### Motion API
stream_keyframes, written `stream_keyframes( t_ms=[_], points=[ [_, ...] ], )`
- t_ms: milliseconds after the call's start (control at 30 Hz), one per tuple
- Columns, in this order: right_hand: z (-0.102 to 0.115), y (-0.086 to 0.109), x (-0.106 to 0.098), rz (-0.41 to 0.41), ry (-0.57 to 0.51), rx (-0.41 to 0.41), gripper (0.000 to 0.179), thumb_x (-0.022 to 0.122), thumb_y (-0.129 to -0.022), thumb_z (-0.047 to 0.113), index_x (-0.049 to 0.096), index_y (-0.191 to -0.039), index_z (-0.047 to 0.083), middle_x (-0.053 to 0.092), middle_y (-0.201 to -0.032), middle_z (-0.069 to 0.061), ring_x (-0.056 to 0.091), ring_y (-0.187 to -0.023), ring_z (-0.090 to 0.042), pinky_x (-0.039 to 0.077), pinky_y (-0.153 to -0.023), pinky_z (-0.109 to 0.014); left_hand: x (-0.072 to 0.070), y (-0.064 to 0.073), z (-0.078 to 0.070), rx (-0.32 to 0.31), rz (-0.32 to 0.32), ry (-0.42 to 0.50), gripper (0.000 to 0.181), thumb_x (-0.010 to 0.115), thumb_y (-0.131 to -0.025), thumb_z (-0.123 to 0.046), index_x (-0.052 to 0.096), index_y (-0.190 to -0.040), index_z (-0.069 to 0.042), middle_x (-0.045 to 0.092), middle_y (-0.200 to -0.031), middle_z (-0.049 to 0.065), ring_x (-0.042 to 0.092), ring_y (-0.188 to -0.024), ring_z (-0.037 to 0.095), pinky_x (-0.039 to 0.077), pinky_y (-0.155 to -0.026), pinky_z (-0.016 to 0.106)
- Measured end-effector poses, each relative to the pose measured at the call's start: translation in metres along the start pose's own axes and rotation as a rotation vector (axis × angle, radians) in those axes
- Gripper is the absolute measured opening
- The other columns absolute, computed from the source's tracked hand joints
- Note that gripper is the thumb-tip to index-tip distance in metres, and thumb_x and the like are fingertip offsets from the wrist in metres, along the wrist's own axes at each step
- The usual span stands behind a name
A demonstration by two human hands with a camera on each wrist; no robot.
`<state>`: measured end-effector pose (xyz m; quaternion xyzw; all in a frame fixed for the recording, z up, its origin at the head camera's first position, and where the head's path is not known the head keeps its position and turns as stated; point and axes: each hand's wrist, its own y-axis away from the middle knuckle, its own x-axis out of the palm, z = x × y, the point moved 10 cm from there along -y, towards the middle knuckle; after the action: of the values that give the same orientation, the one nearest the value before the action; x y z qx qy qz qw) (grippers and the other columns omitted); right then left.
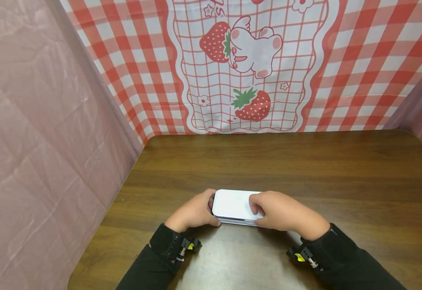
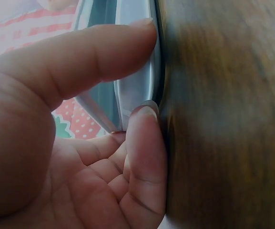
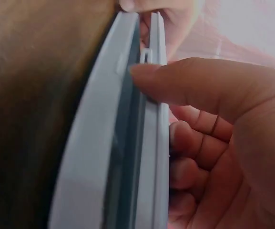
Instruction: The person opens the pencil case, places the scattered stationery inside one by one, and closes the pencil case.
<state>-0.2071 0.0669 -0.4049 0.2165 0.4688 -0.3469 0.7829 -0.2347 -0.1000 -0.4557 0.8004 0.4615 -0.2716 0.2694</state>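
A flat white case (image 1: 231, 204) with rounded corners lies on the wooden table. My left hand (image 1: 195, 210) grips its left end, with the thumb (image 2: 123, 50) along the front side and a finger low on the end near the tabletop. My right hand (image 1: 285, 212) pinches the lid at the right: the curled fingers rest on top, and the thumb (image 3: 149, 78) is at the lid's front edge beside a small latch tab (image 3: 147, 53). A dark gap shows between lid and base in the right wrist view. What lies inside the case is hidden.
The brown wooden table (image 1: 211, 161) spreads around the case. Behind it hangs a red-and-white checked cloth (image 1: 149, 76) with strawberry prints. Pink fabric (image 1: 44, 141) hangs at the left, and more at the right. Black bands with small mounts sit on both wrists.
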Motion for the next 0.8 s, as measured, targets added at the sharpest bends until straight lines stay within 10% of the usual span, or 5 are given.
stream_keyframes(
  t_ms=[800],
  points=[
    [0.009, -0.001, 0.018, 0.011, 0.179, 0.034, 0.038, 0.082, -0.074, 0.006, 0.047, -0.073, 0.020, 0.044, -0.062, 0.008, 0.038, -0.059, -0.012, 0.034, -0.055, -0.031, 0.001, 0.000, 0.000, -0.035, 0.005, -0.027, 0.083, 0.093, -0.069, -0.007, 0.050, -0.139, 0.000, 0.063, -0.109, 0.006, 0.058, -0.096, 0.021, 0.048, -0.091, 0.043]
  ],
)
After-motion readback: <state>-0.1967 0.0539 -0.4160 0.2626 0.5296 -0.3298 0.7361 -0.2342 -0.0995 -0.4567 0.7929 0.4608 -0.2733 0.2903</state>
